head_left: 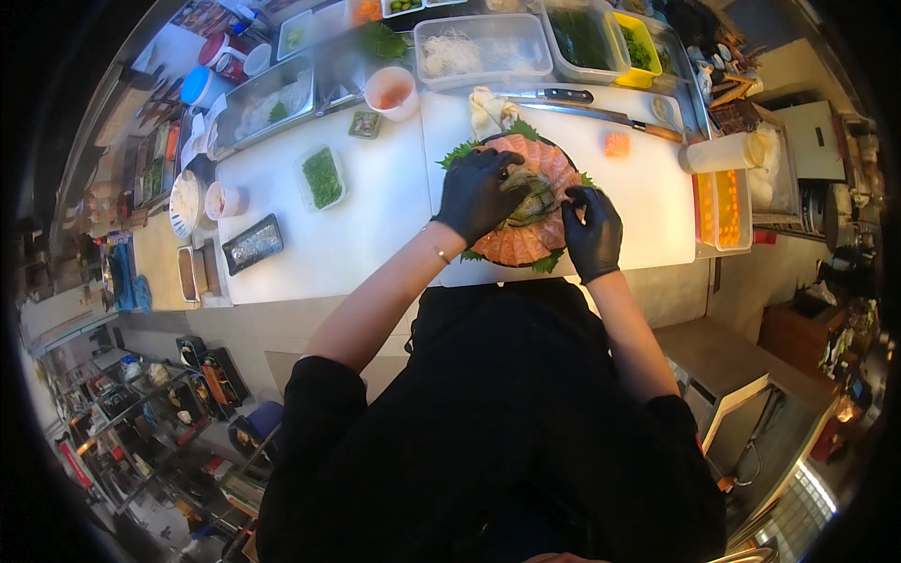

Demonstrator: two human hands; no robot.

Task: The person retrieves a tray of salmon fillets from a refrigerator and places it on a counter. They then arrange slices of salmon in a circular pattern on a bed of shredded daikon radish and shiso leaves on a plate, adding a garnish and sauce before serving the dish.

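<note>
A round dark-rimmed platter holds overlapping salmon slices (519, 245) in a ring, with green serrated leaves (548, 261) around its edge. Grey-green raw shrimp (533, 199) lie at its middle. My left hand (480, 193), black-gloved, reaches over the platter's left side with its fingers bent at the shrimp; whether it grips any is hidden. My right hand (593, 229), also gloved, is at the platter's right edge, thumb and fingertips close together beside the shrimp. Anything between those fingertips is too small to tell. A crumpled cloth (490, 112) lies just behind the platter.
Two knives (569, 95) lie behind the platter, near a small salmon piece (617, 144). Leftward on the white cutting board (373, 239) are a tub of chopped greens (323, 177) and a dark rectangular dish (253, 244). Ingredient containers (483, 49) line the back; a squeeze bottle (721, 153) lies right.
</note>
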